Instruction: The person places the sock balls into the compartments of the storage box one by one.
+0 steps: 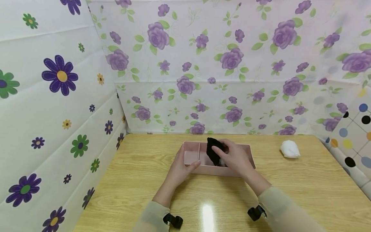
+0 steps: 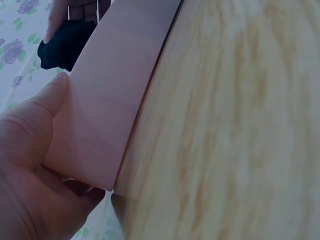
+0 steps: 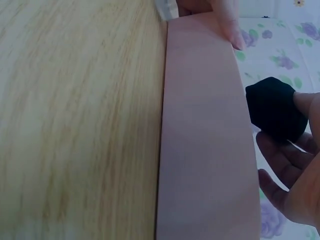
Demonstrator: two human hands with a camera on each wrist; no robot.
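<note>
A pink storage box [image 1: 229, 170] with a thin divider [image 1: 199, 151] lies across the wooden table. Its left end is gripped by my left hand [image 1: 180, 168], thumb over the front rim and fingers round the far side. My right hand [image 1: 234, 157] pinches a black folded cloth bundle [image 1: 214, 151], possibly socks, over the compartment right of the divider. In the right wrist view the bundle [image 3: 276, 109] sits between thumb and fingers, above the rim. Something whitish [image 1: 222, 163] shows beneath it in the box, mostly hidden by the hand.
A white cloth bundle [image 1: 290, 149] lies on the table [image 1: 290, 190] to the right of the box. Flower-printed sheets [image 1: 185, 64] stand behind the table and along its left side, and a dotted one [image 1: 350, 145] on the right.
</note>
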